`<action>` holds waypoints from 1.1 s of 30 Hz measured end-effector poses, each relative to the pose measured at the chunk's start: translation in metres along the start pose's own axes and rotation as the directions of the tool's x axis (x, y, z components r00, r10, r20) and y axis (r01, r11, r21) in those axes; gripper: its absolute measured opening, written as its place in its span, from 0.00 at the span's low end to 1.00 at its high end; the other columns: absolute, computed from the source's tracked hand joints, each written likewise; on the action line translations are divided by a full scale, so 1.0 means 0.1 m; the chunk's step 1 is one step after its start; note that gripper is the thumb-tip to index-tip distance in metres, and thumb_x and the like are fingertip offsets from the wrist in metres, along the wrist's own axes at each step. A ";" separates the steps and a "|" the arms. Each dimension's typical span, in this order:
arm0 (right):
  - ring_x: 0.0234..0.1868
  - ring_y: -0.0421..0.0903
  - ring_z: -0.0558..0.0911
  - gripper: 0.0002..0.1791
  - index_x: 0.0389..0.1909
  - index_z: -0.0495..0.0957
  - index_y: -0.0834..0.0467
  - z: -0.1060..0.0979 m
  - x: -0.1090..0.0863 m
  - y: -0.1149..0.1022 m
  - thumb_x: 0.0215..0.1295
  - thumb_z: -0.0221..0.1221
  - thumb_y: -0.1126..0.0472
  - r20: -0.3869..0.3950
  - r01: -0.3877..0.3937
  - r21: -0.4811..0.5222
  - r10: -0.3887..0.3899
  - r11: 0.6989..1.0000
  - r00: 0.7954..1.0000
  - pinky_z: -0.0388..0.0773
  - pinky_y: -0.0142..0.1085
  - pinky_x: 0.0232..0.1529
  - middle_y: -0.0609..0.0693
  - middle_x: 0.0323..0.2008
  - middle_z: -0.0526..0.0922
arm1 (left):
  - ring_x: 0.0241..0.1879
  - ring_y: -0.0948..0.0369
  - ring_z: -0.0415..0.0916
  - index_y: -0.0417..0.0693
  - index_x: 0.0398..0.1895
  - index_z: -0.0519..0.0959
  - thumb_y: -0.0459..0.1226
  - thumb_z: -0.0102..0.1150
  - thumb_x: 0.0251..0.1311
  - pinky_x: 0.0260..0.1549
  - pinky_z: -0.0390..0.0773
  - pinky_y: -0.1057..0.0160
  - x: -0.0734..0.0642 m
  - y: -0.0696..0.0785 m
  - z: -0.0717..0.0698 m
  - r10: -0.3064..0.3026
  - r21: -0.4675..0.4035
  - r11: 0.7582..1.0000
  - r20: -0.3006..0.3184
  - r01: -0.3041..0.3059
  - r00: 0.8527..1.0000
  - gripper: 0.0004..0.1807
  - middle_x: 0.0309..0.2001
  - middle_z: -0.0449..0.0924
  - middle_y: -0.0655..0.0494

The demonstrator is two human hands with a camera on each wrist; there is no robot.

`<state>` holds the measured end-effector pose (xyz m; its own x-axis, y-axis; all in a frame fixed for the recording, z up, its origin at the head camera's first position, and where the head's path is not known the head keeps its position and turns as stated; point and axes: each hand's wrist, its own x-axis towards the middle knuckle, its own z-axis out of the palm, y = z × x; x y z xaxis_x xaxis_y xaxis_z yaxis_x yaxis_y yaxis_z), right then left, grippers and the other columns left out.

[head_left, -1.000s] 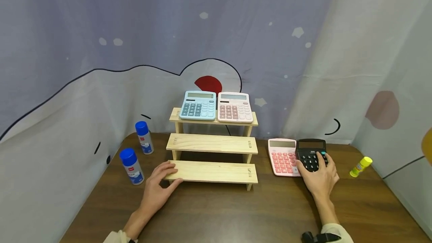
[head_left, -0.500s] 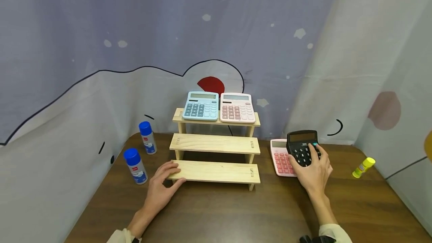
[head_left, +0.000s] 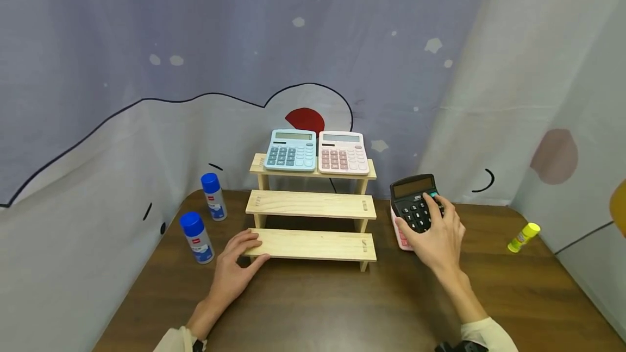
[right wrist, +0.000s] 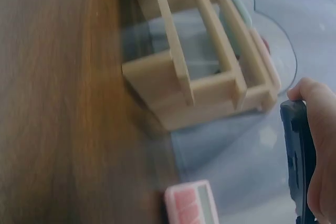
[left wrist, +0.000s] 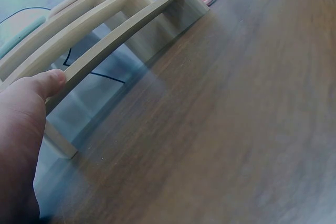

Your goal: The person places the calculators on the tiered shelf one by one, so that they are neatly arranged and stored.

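Observation:
My right hand [head_left: 437, 235] grips a black calculator [head_left: 413, 192] and holds it tilted above the table. A pink calculator [head_left: 401, 235] lies below, largely hidden by it in the head view; the right wrist view shows the pink calculator [right wrist: 191, 203] apart from the raised black one [right wrist: 298, 150]. My left hand [head_left: 232, 270] holds the left end of the lowest board of a three-step wooden display stand [head_left: 313, 244], its thumb on the front edge. On the top step a light-blue calculator [head_left: 291, 150] and a pale-pink calculator [head_left: 342, 152] lean side by side.
Two spray cans with blue caps, a nearer one [head_left: 197, 238] and a farther one [head_left: 214, 197], stand left of the stand. A yellow glue stick [head_left: 523, 237] is at the far right. A patterned curtain [head_left: 195, 42] hangs behind the brown table [head_left: 313, 308].
My right hand has lifted the black calculator off the table and moved it left, over the pink one. My left hand stays on the lowest board.

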<state>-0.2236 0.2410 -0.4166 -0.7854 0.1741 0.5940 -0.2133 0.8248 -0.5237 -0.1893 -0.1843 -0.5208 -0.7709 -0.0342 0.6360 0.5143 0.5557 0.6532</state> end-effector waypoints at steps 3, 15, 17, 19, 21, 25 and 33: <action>0.65 0.66 0.66 0.43 0.66 0.72 0.53 -0.01 -0.05 -0.13 0.49 0.72 0.43 0.048 0.015 0.003 -0.015 1.000 0.999 0.57 0.62 0.61 0.59 0.68 0.65 | 0.64 0.50 0.72 0.48 0.44 0.86 0.38 0.78 0.48 0.67 0.59 0.81 -0.01 -0.01 -0.01 -0.009 -0.004 1.000 0.001 0.009 1.000 0.18 0.54 0.82 0.52; 0.62 0.64 0.68 0.42 0.64 0.75 0.52 0.12 -0.21 -0.53 0.47 0.73 0.41 0.141 0.134 0.019 -0.135 0.991 0.981 0.60 0.58 0.59 0.58 0.66 0.67 | 0.63 0.49 0.73 0.46 0.44 0.86 0.38 0.79 0.48 0.66 0.59 0.82 0.00 -0.01 0.00 0.005 -0.014 1.000 -0.013 -0.005 1.000 0.19 0.53 0.83 0.50; 0.62 0.64 0.68 0.43 0.64 0.74 0.51 0.15 -0.24 -0.61 0.47 0.72 0.40 0.173 0.144 0.023 -0.146 0.989 0.974 0.60 0.58 0.60 0.58 0.67 0.67 | 0.63 0.48 0.73 0.46 0.44 0.86 0.38 0.79 0.48 0.66 0.59 0.82 0.00 -0.01 0.01 0.016 -0.014 1.000 -0.015 -0.016 1.000 0.19 0.53 0.83 0.50; 0.64 0.65 0.67 0.43 0.65 0.74 0.51 0.18 -0.27 -0.68 0.47 0.72 0.39 0.201 0.152 0.024 -0.154 0.988 0.967 0.59 0.59 0.61 0.58 0.67 0.66 | 0.63 0.49 0.73 0.46 0.44 0.86 0.38 0.79 0.48 0.66 0.58 0.82 0.00 -0.02 0.02 0.015 -0.010 1.000 -0.013 -0.015 1.000 0.19 0.53 0.83 0.50; 0.65 0.64 0.67 0.43 0.65 0.74 0.50 0.22 -0.30 -0.75 0.47 0.71 0.38 0.230 0.166 0.019 -0.166 0.986 0.959 0.59 0.60 0.62 0.57 0.67 0.66 | 0.63 0.49 0.73 0.46 0.44 0.86 0.39 0.79 0.48 0.66 0.58 0.82 -0.01 -0.02 0.03 0.014 -0.010 1.000 -0.012 -0.015 1.000 0.19 0.53 0.83 0.51; 0.66 0.60 0.67 0.42 0.64 0.74 0.49 0.33 -0.32 -0.91 0.47 0.70 0.36 0.271 0.207 0.021 -0.205 0.978 0.941 0.61 0.59 0.63 0.55 0.67 0.67 | 0.63 0.50 0.73 0.47 0.44 0.86 0.39 0.79 0.48 0.66 0.57 0.83 -0.02 -0.01 0.04 0.003 -0.011 1.000 -0.011 -0.003 1.000 0.19 0.53 0.83 0.52; 0.67 0.57 0.68 0.41 0.63 0.75 0.46 0.59 -0.29 -1.17 0.47 0.66 0.32 0.345 0.286 0.005 -0.270 0.958 0.899 0.64 0.55 0.64 0.52 0.67 0.68 | 0.62 0.48 0.73 0.45 0.43 0.86 0.38 0.79 0.47 0.66 0.58 0.82 0.00 -0.03 0.04 0.020 -0.014 1.000 -0.025 -0.020 1.000 0.19 0.52 0.83 0.51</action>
<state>-0.2103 0.1074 -0.4085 -0.8488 -0.2520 0.4647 -0.4320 0.8375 -0.3348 -0.1916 -0.1827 -0.5242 -0.7511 -0.0435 0.6588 0.5351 0.5444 0.6460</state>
